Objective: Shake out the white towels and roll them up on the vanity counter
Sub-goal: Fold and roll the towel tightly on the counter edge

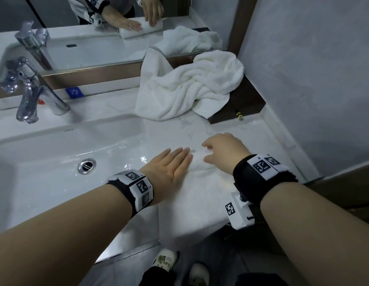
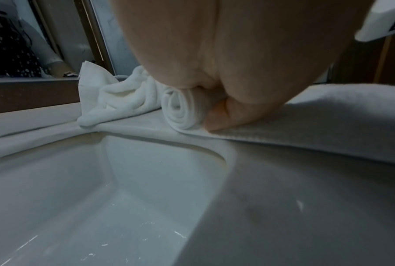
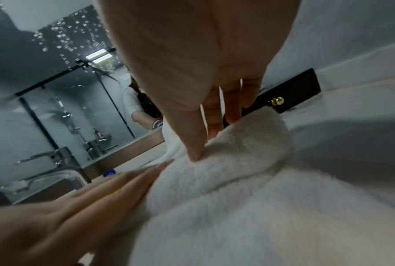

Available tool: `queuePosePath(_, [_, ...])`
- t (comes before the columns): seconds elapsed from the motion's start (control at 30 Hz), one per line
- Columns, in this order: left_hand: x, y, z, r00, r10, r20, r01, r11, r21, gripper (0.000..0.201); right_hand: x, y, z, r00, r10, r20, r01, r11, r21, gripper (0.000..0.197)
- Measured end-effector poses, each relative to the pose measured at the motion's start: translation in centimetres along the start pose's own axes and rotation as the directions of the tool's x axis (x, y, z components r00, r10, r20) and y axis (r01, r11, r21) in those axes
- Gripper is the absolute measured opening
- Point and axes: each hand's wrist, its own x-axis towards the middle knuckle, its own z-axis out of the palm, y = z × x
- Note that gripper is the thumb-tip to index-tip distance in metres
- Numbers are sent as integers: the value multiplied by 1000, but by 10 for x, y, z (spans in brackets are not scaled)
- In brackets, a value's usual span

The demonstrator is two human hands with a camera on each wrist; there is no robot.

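Note:
A white towel lies flat on the vanity counter by the front edge. Its far end is wound into a small roll, whose spiral end shows in the left wrist view. My left hand lies flat on the roll's left part, fingers straight, with the thumb against the roll's near side. My right hand curls over the roll's right part; its thumb digs into the pile and its fingers reach over the far side. A second white towel lies crumpled at the back.
The crumpled towel leans on a dark wooden box with a brass knob in the back right corner. Left of the towels are the white sink basin, its drain and a chrome faucet. A mirror runs behind; a grey wall closes the right.

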Motion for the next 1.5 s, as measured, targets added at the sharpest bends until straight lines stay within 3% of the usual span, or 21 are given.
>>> queuePosePath(0.1, [-2, 4, -1, 1000, -3, 18, 4, 999, -46, 77, 3, 0, -5, 987, 0, 163, 1, 1000, -4, 53])
queuePosePath(0.2, [-4, 10, -4, 999, -16, 41, 19, 996, -88, 80, 2, -5, -4, 978, -2, 209, 19, 997, -79, 39])
queuePosePath(0.3, [-2, 8, -12, 999, -38, 16, 41, 958, -284, 86, -3, -6, 2, 988, -4, 155, 9, 1000, -28, 33])
queuePosePath(0.4, [4, -3, -26, 994, -99, -36, 60, 816, -576, 67, -9, -1, 15, 998, -5, 66, 3, 1000, 31, 36])
queuePosePath(0.5, [7, -19, -40, 980, -182, 78, 184, 690, -700, 49, -16, 6, 31, 1000, -26, -16, 27, 997, 76, 38])
queuePosePath(0.6, [9, -30, -46, 939, -254, 233, 345, 714, -609, 36, -27, 9, 46, 987, -84, -134, 96, 991, 89, 28])
queuePosePath(0.67, [10, -29, -48, 931, -255, 262, 362, 736, -572, 26, -33, 11, 52, 974, -108, -201, 131, 986, 106, 21])
queuePosePath(0.77, [11, -23, -49, 931, -245, 270, 361, 726, -586, 28, -37, 13, 55, 966, -123, -227, 158, 977, 143, 21])
queuePosePath(1.07, [5, -2, -35, 956, -265, 129, 290, 765, -574, 30, -59, 23, 47, 985, -91, -147, 138, 926, 350, 38])
queuePosePath(1.23, [0, 8, -31, 965, -259, 40, 237, 801, -550, 27, -67, 14, 45, 973, -157, -167, 187, 965, 186, 41])
queuePosePath(1.5, [-11, 18, -24, 964, -259, -59, 188, 821, -538, 29, -57, 8, 21, 991, -117, 72, 108, 987, 120, 51])
